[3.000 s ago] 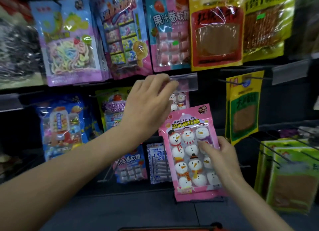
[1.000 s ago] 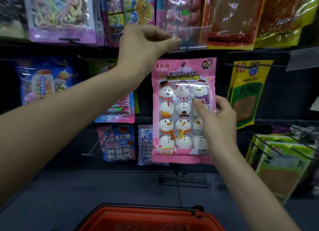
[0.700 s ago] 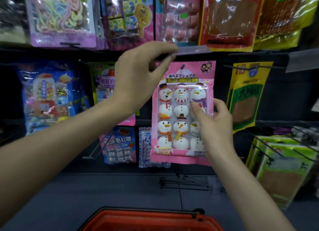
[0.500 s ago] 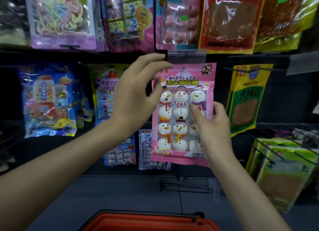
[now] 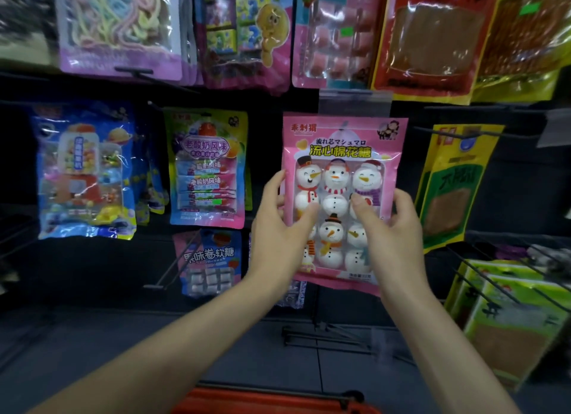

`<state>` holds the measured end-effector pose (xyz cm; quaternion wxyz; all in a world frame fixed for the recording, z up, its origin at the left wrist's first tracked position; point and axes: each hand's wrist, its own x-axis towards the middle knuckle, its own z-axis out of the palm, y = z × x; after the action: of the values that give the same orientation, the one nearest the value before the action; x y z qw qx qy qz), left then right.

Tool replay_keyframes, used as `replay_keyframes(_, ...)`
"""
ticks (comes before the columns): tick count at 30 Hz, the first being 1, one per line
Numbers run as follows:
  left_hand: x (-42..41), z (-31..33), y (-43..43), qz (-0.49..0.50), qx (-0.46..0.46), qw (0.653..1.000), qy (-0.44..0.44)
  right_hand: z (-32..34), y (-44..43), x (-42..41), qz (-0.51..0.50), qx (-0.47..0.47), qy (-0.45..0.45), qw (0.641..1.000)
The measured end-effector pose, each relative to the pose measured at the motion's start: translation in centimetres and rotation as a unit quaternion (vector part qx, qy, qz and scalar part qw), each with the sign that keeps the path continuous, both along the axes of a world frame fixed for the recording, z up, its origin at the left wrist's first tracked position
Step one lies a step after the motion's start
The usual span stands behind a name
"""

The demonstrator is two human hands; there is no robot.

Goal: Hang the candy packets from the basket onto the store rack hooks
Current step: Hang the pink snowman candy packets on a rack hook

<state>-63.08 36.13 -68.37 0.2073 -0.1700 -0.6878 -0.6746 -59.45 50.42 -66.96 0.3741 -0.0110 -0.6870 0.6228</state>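
Against the rack [image 5: 272,104], one snowman packet [image 5: 343,147], left hand [image 5: 278,228] and right hand [image 5: 392,237] both gripping its sides

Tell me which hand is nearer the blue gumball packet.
Left. The left hand grips the snowman packet at its left edge, toward the blue gumball packet; the right hand grips its right edge.

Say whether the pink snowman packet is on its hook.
Apparently on: a grey hook shows through the top hole of the pink snowman packet, which the left hand and right hand grip.
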Motion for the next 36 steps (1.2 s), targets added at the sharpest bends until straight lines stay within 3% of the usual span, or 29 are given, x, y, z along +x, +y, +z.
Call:
replay_keyframes(5, -0.9, -1.0, 1.1, 0.016, 0.02, 0.999, 0.026, -0.8, -0.7, -1.0, -0.089, 0.035, 0.017, 0.995)
replay_keyframes(8, -2.2, -1.2, 1.7, 0.031, 0.032, 0.999, 0.028, -1.5, -1.3, -1.8, -0.126, 0.112, 0.039, 0.985)
replay_keyframes(19, -8.6, -0.8, 3.2, 0.105, 0.009, 0.994, 0.031, -1.6, -0.6, -8.1, -0.155, 0.216, -0.017, 0.964)
replay_keyframes(30, -16.3, 1.5, 4.5, 0.16, -0.063, 0.985, 0.011, 0.2, 0.9, -16.4, -0.138, 0.229, -0.104, 0.958)
replay_keyframes(36, -18.6, 1.3, 4.8, 0.169, -0.095, 0.981, 0.005, -0.3, 1.5, -20.1, -0.15, 0.251, -0.095, 0.952)
